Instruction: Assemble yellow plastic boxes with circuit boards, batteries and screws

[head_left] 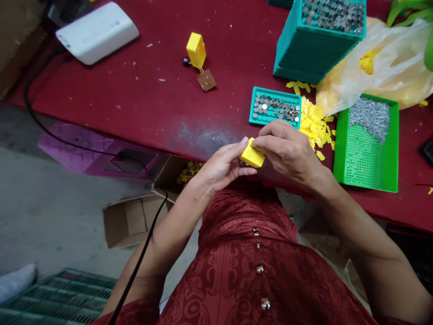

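My left hand (225,164) is closed around a small yellow plastic box (253,155) with a patch of small holes in its face. The fingers of my right hand (287,146) are pinched together at the box's upper right edge; whatever sits between their tips is hidden. Just beyond my right hand lies a teal tray (253,106) with rows of small round silvery cells. Beside it is a heap of small yellow plastic pieces (313,124). Farther back, an opened yellow case (196,48) rests by a brown square board (206,80), joined by thin wires.
A tall stack of teal trays (304,54) stands at the back right near a plastic bag (389,67). A green basket (365,169) holds many small metal parts. A white power bank (98,34) trails a black cable (81,146). Below are a cardboard box (135,219) and a purple stool (71,146).
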{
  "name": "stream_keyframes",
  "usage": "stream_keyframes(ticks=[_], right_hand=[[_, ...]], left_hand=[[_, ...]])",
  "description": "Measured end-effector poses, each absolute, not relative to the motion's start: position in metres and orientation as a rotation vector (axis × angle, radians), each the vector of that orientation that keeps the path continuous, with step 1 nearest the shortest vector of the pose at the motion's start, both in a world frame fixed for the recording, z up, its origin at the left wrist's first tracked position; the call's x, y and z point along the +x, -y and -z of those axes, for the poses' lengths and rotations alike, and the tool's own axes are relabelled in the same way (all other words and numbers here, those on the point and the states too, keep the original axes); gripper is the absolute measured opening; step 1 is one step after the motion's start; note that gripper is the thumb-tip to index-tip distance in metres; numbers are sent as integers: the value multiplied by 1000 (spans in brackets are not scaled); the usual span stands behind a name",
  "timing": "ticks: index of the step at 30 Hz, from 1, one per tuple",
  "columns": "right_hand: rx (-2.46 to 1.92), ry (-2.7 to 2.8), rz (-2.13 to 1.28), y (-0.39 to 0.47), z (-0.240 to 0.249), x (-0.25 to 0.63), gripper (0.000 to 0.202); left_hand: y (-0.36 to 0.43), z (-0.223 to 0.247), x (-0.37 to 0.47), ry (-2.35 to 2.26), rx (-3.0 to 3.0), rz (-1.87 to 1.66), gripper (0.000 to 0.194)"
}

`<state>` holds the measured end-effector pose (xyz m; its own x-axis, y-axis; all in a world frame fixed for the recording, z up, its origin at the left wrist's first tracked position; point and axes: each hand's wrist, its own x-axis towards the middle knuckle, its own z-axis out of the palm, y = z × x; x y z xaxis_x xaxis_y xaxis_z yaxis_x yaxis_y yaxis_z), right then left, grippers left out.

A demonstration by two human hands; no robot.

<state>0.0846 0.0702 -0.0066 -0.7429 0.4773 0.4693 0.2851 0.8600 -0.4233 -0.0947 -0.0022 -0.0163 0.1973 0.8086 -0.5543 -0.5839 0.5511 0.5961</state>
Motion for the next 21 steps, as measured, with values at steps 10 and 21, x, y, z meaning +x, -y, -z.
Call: stream_keyframes(ticks=[10, 21], right_hand=[[-449, 2554, -863, -83, -12, 96, 19], [-1045, 2020, -546, -98, 2, 102, 20]], left_hand=[[7, 26, -102, -767, 486, -789, 37], [5, 16, -105, -777, 377, -833, 38]])
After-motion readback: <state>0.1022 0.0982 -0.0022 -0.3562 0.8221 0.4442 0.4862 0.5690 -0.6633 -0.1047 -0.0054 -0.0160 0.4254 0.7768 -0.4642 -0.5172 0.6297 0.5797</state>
